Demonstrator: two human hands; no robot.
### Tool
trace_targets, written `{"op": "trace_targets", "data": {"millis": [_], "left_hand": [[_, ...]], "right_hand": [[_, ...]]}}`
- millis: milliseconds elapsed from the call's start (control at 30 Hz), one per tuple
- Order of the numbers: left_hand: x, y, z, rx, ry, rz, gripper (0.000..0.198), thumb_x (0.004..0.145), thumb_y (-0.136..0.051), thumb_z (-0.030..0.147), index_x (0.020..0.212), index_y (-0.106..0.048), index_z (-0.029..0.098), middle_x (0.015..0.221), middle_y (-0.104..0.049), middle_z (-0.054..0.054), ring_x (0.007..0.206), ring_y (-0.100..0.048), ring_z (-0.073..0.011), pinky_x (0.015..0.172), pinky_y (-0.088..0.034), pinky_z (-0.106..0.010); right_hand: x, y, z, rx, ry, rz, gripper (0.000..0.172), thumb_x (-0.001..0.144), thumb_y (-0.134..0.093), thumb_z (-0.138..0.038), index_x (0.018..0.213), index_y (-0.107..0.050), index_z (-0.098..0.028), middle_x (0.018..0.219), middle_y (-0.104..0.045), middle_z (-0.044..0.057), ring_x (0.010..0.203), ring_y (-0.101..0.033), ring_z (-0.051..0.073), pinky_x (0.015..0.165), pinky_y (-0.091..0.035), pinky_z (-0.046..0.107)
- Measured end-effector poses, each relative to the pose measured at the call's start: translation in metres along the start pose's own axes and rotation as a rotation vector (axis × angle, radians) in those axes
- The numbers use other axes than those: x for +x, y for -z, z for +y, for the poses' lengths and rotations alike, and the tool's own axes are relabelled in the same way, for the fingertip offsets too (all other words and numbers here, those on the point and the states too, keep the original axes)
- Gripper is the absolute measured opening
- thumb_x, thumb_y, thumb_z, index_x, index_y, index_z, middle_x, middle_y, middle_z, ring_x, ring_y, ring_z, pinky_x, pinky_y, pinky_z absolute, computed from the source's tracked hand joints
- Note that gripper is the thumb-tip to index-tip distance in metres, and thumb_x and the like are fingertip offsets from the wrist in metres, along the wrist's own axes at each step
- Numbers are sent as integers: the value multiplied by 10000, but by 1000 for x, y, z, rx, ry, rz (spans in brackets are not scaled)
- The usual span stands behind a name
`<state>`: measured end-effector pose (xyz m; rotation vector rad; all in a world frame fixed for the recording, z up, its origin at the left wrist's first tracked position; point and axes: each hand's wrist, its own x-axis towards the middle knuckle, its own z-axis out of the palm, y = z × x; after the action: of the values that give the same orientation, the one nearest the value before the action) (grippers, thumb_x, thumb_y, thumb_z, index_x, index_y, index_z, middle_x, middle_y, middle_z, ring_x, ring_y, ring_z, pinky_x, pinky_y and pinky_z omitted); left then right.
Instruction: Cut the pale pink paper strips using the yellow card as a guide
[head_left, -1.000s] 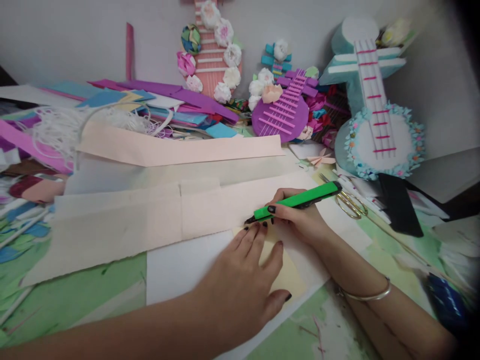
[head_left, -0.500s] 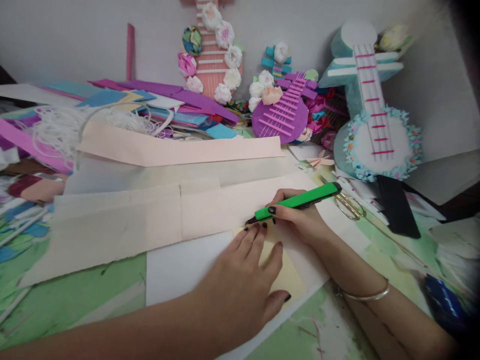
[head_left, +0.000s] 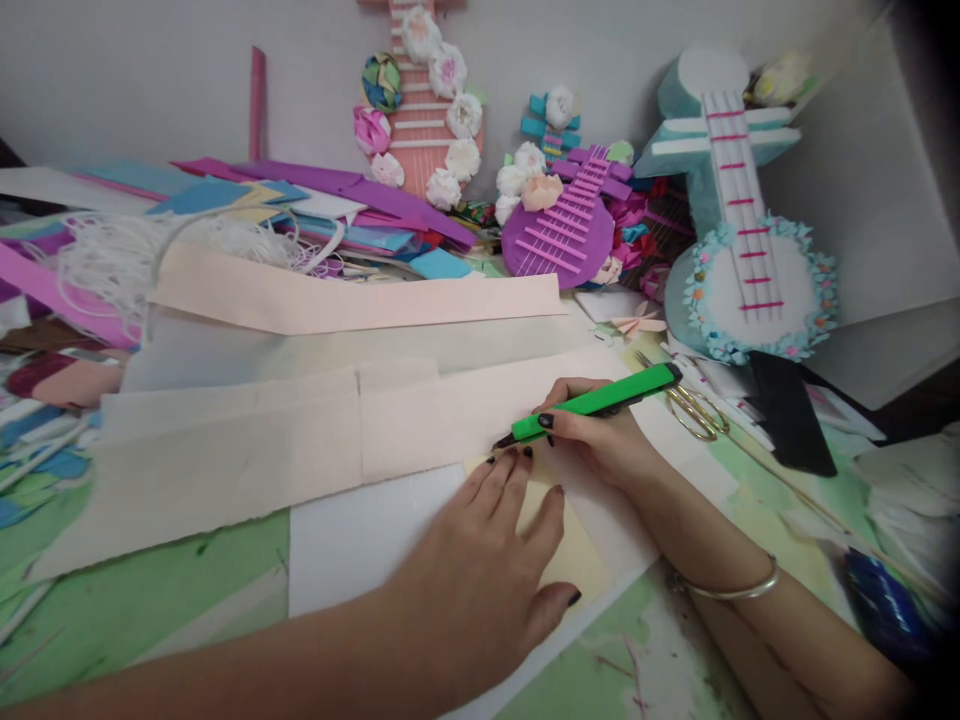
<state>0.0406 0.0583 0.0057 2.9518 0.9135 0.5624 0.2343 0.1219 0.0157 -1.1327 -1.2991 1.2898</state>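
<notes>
My right hand (head_left: pixel 600 425) is closed round a green utility knife (head_left: pixel 626 388), its dark tip resting at the lower edge of a pale peach paper strip (head_left: pixel 427 425). Just below the tip, my left hand (head_left: pixel 487 560) lies flat with fingers apart, pressing on a small cream paper piece (head_left: pixel 581 550). White paper (head_left: pixel 352 540) shows under that hand. Across the back of the work runs a second, folded peach strip (head_left: pixel 420 305). Whether the blade is out is too small to tell.
Gold-handled scissors (head_left: pixel 697 412) lie right of my right hand, near a black flat piece (head_left: pixel 791 415). Paper instrument models, one purple (head_left: pixel 559 240), one teal and white (head_left: pixel 750 230), stand along the wall. White string (head_left: pixel 112 265) and coloured strips (head_left: pixel 352 195) pile up at back left.
Almost nothing differs. The view has shifted very slightly, and both hands and the utility knife keep nearly the same place.
</notes>
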Motion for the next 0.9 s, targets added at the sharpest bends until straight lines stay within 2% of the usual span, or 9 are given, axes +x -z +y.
{"op": "trace_targets", "data": {"millis": [533, 667, 900], "left_hand": [[0, 1, -1, -10, -2, 2, 566, 932, -440, 516, 1309, -553, 109, 1334, -518, -291, 1271, -478, -400, 998, -454, -495], [0, 1, 0, -17, -3, 2, 572, 935, -435, 521, 1316, -542, 109, 1340, -516, -285, 1267, -486, -396, 1000, -450, -491], [0, 1, -2, -19, -3, 7, 576, 947, -410, 520, 1323, -532, 100, 1345, -520, -270, 1278, -481, -382, 1013, -441, -482]], "right_hand": [[0, 0, 0, -12, -10, 28, 219, 664, -790, -271, 630, -602, -166, 556, -605, -21, 482, -448, 80, 471, -302, 217], [-1, -1, -4, -29, -10, 17, 203, 668, -780, -258, 635, -603, -165, 566, -613, -18, 508, -476, 88, 488, -316, 216], [-2, 0, -19, -203, -29, -37, 211, 676, -767, -309, 630, -622, -162, 604, -650, 14, 561, -541, 123, 530, -360, 235]]}}
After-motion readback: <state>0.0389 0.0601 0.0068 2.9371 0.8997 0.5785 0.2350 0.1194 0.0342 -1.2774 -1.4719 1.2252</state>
